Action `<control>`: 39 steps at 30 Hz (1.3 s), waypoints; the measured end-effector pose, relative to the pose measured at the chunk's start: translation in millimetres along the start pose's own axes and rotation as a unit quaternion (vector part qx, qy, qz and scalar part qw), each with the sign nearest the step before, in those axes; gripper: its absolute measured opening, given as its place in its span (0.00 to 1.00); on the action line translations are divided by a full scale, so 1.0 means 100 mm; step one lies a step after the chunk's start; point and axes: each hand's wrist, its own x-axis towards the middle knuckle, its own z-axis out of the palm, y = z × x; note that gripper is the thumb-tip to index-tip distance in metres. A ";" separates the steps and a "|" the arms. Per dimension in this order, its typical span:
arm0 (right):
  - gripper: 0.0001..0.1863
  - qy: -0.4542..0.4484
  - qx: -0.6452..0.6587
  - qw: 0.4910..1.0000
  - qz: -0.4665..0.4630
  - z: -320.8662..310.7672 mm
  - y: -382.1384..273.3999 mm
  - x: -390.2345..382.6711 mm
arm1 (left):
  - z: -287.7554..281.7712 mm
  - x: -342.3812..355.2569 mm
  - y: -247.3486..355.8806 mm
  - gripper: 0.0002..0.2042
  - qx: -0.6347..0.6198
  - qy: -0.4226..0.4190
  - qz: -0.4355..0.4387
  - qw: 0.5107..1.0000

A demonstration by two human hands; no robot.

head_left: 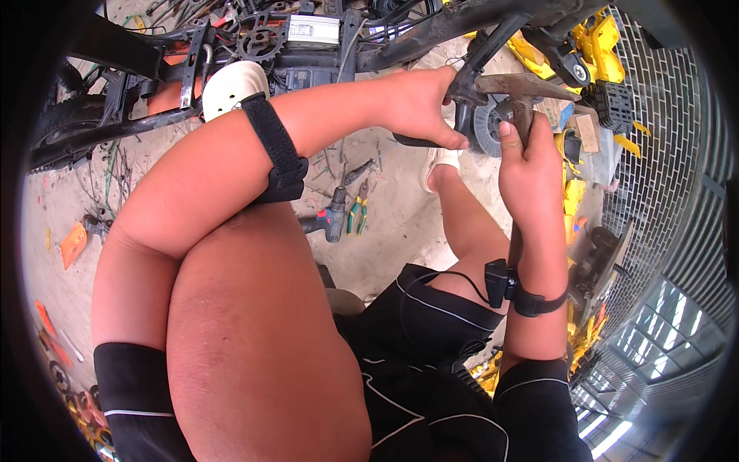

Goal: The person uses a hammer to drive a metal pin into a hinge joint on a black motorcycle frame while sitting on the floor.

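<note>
My right hand (533, 165) is closed round the handle of a hammer (523, 86) with a worn, rusty-brown head that tapers to the right. The hammer head is raised beside the end of a black metal arm (486, 58) on a vehicle frame (419, 38), and seems to touch or overlap it. My left hand (419, 104) grips the end of that arm, its thumb stretched along the lower side. The other left fingers are mostly hidden behind the part. My left forearm reaches across my raised left thigh.
On the floor below lie a cordless drill (332, 217) and green-and-yellow pliers (358, 209). A sprocket (260, 45) and a silver box (312, 29) sit on the frame. Yellow body parts (599, 46) and a wire spool (486, 129) lie to the right, near a brick-patterned wall (658, 100).
</note>
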 end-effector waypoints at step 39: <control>0.12 0.102 -0.001 0.989 -0.110 -0.22 -0.05 0.00 | -0.12 -0.08 0.08 0.41 -0.024 -0.037 -0.033 0.999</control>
